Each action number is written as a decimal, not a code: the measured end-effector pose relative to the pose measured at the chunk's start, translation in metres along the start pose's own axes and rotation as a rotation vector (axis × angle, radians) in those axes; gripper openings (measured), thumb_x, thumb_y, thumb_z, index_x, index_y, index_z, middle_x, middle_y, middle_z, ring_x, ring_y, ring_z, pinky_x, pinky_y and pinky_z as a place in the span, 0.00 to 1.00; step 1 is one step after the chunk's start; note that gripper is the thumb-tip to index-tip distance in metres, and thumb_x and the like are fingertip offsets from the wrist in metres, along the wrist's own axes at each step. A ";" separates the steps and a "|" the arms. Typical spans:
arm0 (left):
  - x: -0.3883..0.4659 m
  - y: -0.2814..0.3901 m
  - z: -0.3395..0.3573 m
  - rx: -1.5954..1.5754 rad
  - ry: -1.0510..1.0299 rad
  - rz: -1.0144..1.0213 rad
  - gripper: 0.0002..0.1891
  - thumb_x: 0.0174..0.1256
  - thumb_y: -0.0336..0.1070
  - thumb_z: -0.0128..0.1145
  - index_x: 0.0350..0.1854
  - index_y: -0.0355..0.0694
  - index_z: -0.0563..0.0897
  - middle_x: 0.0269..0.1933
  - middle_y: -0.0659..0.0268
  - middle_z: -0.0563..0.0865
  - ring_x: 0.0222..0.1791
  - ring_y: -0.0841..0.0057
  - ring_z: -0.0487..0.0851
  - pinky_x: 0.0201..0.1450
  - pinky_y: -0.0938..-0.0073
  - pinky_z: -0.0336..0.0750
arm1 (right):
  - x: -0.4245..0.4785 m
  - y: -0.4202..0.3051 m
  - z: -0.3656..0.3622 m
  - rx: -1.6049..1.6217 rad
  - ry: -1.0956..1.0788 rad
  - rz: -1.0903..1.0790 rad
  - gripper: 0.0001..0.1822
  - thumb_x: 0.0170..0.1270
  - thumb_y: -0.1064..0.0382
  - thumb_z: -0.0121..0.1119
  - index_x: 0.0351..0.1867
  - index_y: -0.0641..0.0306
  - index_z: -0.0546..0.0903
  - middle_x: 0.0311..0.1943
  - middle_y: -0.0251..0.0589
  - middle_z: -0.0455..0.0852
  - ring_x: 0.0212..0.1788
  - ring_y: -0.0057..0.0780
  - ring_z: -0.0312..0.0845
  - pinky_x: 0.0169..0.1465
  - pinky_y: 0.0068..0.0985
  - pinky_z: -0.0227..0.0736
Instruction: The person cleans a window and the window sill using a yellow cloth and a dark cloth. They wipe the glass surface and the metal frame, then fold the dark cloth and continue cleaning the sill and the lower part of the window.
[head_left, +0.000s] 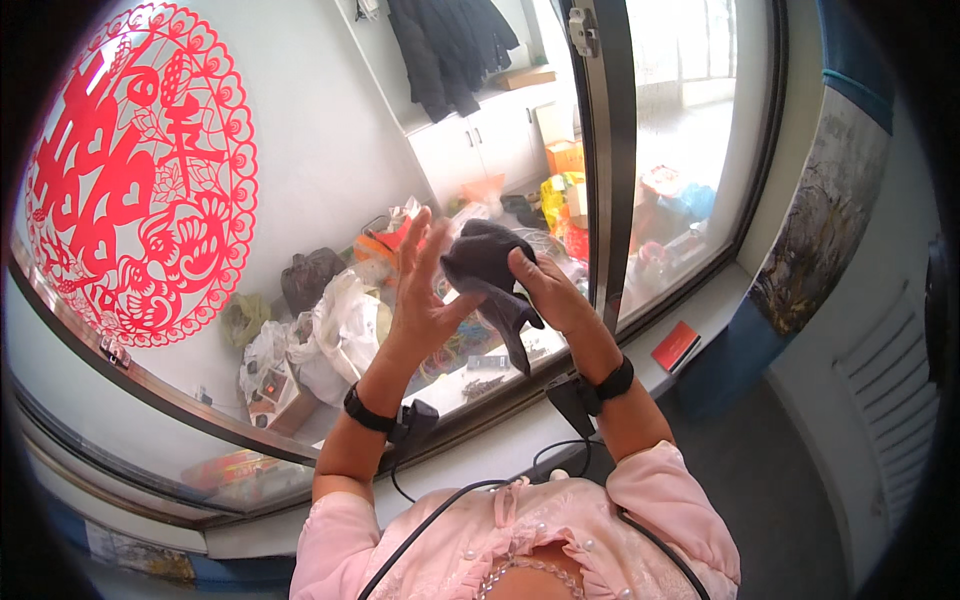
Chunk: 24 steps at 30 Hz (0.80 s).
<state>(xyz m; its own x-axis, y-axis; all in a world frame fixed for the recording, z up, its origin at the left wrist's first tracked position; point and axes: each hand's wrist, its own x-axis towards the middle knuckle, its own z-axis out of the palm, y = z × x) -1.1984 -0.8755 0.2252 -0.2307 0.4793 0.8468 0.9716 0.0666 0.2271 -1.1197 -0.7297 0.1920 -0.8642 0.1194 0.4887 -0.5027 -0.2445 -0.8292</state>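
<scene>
My right hand (551, 289) holds a bunched dark grey cloth (491, 262), its thumb on top and a loose end hanging down. To the left of the cloth is my left hand (427, 292), raised with its fingers apart and slightly blurred. Its thumb reaches the cloth's lower left edge; whether it touches cannot be told. Both wrists wear black straps with small devices. Beyond the hands stands a framed window (611, 187), and a red paper-cut decoration (142, 180) is on its glass at the left.
A red booklet (675, 345) lies on the white sill at right, beside a patterned curtain (825, 202). Through the window show plastic bags (349, 322), white cabinets (480, 146) and hanging dark clothes (450, 52). Black cables run across my chest.
</scene>
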 end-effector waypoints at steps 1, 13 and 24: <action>0.002 -0.003 0.002 -0.010 -0.042 0.117 0.28 0.44 0.30 0.64 0.52 0.42 0.71 0.51 0.55 0.74 0.53 0.61 0.71 0.53 0.64 0.67 | 0.000 0.002 0.001 -0.064 0.040 -0.010 0.30 0.61 0.41 0.44 0.52 0.68 0.69 0.39 0.41 0.77 0.37 0.21 0.73 0.39 0.19 0.71; -0.023 0.012 0.017 -0.315 -0.171 -0.178 0.21 0.51 0.36 0.60 0.47 0.36 0.72 0.49 0.55 0.76 0.51 0.64 0.72 0.51 0.68 0.67 | 0.004 -0.010 -0.007 -0.017 0.189 0.018 0.23 0.64 0.47 0.43 0.48 0.65 0.73 0.32 0.34 0.79 0.31 0.15 0.73 0.36 0.12 0.70; -0.065 -0.029 0.032 -0.890 -0.326 -0.669 0.11 0.62 0.29 0.48 0.45 0.32 0.76 0.35 0.73 0.77 0.34 0.86 0.72 0.39 0.84 0.67 | -0.002 -0.053 -0.029 -0.903 0.360 -0.360 0.17 0.63 0.54 0.45 0.39 0.67 0.75 0.33 0.49 0.76 0.36 0.38 0.74 0.45 0.29 0.67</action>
<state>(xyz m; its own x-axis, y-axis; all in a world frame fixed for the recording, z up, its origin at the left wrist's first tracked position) -1.2105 -0.8808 0.1484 -0.5340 0.7922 0.2953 0.2502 -0.1855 0.9503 -1.0922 -0.6892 0.2275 -0.5401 0.3594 0.7610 -0.4324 0.6573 -0.6172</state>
